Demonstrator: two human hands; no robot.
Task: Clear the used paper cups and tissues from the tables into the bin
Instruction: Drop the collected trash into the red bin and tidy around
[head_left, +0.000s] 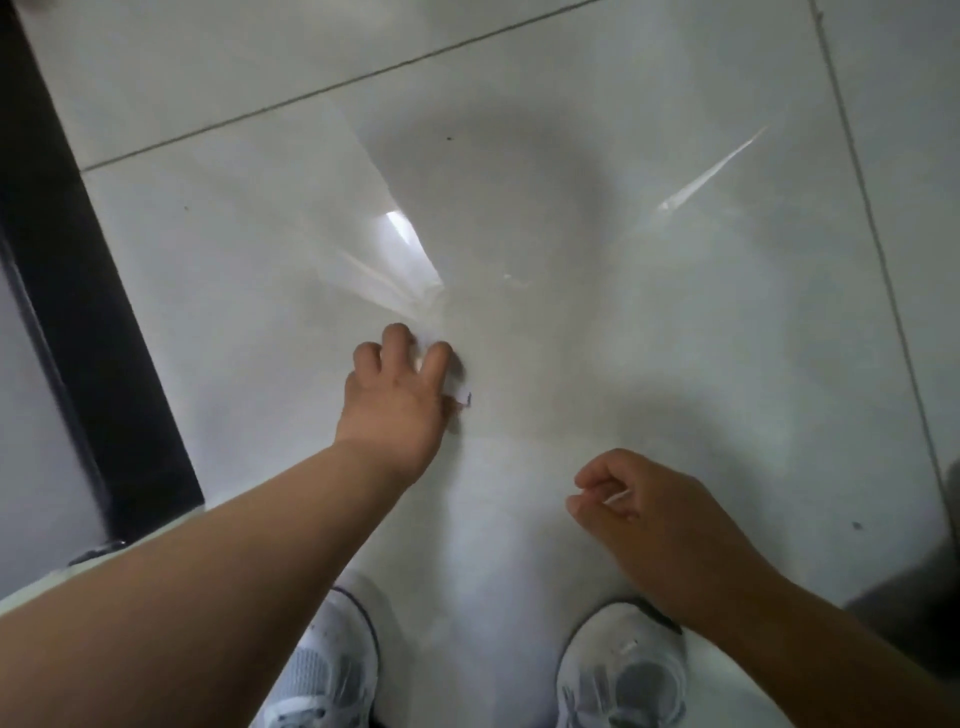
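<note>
Tissue (459, 391) mostly under L hand (393, 400); shoes (623, 670) cropped

No legible text, label, brand or number anywhere in view.

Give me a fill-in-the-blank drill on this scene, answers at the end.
1. The left hand holds a white scrap down on the ____.
2. The right hand pinches a thin sliver coloured ____.
3. Below the hands, ____ shoes show.
4. The dark post stands on the person's ____ side.

Missing words: floor; white; two; left.
</note>
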